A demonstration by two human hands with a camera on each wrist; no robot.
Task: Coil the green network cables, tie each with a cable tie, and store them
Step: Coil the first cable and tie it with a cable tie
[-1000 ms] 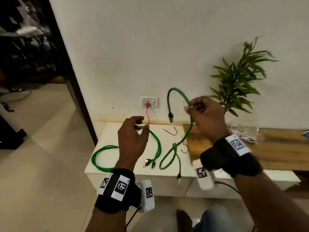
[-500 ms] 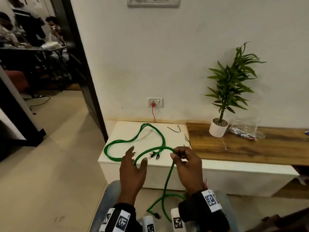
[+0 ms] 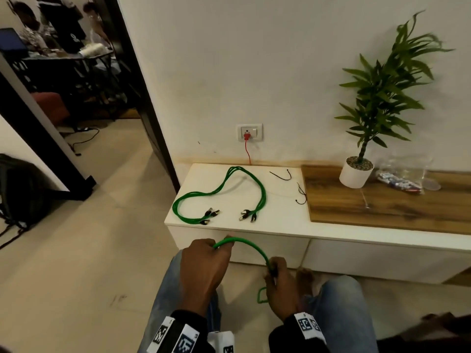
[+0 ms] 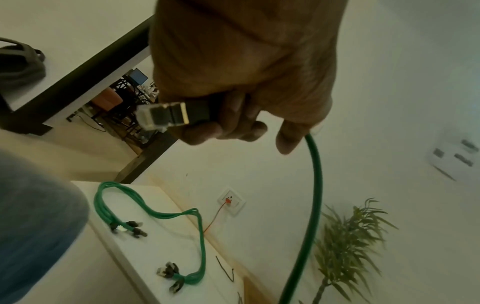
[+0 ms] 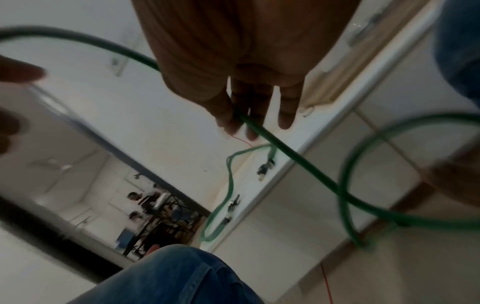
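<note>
While both hands grip it, green cable (image 3: 248, 244) arches sideways (plug (image 4: 162, 116) leftward).

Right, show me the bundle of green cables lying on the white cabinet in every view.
Head: bundle of green cables at centre, on the white cabinet.
Left wrist: lower left.
Right wrist: centre, small.
Shared landmark: wall socket with red plug; not clearly visible in the right wrist view.
</note>
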